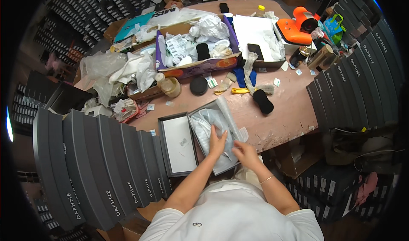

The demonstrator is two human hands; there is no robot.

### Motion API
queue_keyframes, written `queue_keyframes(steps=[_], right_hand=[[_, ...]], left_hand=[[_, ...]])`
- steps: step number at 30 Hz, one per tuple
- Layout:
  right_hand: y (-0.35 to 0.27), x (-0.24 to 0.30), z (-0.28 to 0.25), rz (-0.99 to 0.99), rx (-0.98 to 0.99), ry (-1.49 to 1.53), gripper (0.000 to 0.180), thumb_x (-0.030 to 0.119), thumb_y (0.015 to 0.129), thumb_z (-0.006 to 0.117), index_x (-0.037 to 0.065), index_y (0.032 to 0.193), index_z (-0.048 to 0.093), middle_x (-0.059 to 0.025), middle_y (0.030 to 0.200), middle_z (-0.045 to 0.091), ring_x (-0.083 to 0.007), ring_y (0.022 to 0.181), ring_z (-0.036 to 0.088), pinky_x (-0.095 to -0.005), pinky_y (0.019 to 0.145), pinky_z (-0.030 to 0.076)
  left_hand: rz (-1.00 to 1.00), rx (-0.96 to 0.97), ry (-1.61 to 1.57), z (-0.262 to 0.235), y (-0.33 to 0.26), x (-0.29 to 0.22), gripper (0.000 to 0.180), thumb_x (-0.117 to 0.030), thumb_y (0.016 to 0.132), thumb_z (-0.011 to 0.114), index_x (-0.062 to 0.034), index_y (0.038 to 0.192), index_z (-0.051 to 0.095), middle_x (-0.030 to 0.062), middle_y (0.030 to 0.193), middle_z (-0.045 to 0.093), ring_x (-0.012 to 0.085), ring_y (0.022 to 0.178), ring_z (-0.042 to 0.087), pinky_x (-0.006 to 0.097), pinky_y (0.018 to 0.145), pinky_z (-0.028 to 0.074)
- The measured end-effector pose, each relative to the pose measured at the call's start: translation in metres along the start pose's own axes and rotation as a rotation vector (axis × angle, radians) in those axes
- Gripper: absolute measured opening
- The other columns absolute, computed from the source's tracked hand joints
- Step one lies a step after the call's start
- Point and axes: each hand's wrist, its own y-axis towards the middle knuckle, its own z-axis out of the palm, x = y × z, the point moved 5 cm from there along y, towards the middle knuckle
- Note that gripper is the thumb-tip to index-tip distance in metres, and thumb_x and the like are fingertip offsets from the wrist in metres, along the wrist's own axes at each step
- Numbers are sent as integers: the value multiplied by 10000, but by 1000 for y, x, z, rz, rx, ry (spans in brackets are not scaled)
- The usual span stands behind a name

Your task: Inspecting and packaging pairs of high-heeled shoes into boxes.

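Observation:
An open grey shoe box [218,171] sits at the near edge of the table, tilted a little. Inside it lies a bundle in pale translucent wrapping [203,121]; its contents are hidden. My left hand [217,141] rests on this wrapping with thumb and fingers apart. At the right side of the box is my right hand [247,154], its fingers curled by the rim; whatever they pinch is too small to make out. The box lid [180,141], white inside with a grey printed pattern, lies directly left of the box.
Tall stacks of dark grey boxes stand at left [100,164] and right [362,79]. Behind the shoe box are a black round tin [198,86], a yellow-handled brush [240,90] and a black sponge [263,102]. Farther back stand a paper-filled carton [200,67] and an orange tape dispenser [294,30].

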Motion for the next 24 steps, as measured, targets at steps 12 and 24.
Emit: queue_keyframes(steps=[12,24], right_hand=[[4,-47,-17,146,-365,540,264,272,971,509,34,936,618,-36,749,585,-86,677,524,-249,624,442],[10,25,-69,-114,-216,8,352,214,1011,404,-24,1223,554,-139,1148,600,-210,1025,580,-326,886,467]], left_hand=[[180,67,156,-12,-42,-19,795,-77,719,621,88,1413,268,298,1436,304,391,1357,296,393,1129,244],[444,-118,106,-68,-68,-44,354,-27,887,496,13,1237,526,145,1272,515,303,1192,481,389,1026,391]])
